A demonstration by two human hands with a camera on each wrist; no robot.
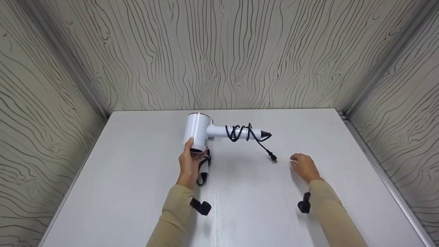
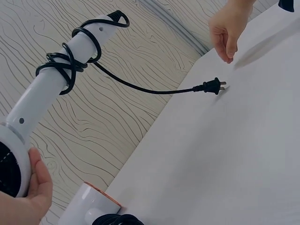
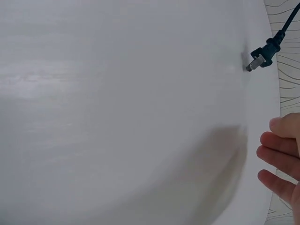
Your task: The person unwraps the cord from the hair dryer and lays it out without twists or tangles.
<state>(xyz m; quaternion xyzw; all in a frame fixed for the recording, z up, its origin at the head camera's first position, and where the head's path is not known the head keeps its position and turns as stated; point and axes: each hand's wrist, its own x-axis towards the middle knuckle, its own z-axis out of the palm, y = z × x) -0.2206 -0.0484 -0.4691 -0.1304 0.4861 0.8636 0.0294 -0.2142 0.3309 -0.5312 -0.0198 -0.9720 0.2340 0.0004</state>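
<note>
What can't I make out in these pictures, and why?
Head view: much of the second dryer, behind the held dryer.
Left wrist view: part of the held dryer's head, cut off by the left edge.
Right wrist view: much of the right hand, cut off by the right edge.

Left of the dryer (image 1: pixel 198 127), a hand could pass freely over the table (image 1: pixel 137 154). To its right, only a narrow gap runs between the dangling plug (image 1: pixel 272 157) and the right hand (image 1: pixel 304 167). Behind it the wall (image 1: pixel 219 68) bars the way; on its near side, the left hand (image 1: pixel 189 163) and second dryer (image 2: pixel 84 207) obstruct.
</note>
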